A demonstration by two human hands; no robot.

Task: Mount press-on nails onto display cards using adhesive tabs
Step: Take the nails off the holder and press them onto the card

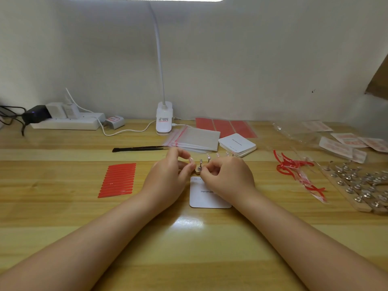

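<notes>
A white display card (201,199) printed "Handmade" lies on the wooden table in front of me. Just beyond it stands a small row of metal nail stands (201,164), some topped with clear nails. My left hand (168,175) pinches a clear press-on nail (191,160) between thumb and forefinger, left of the stands. My right hand (226,177) is curled over the card's top edge, its fingertips pinched at the base of a stand; what they hold is too small to tell. A sheet of red adhesive tabs (118,180) lies to the left.
Black tweezers (139,148) lie behind my hands. Zip bags (195,138), a stack of white cards (238,144) and red sheets (224,127) sit at the back, by a clip lamp (164,118). Peeled red strips (294,166) and a board of stands (361,185) lie right. A power strip (67,120) stands back left.
</notes>
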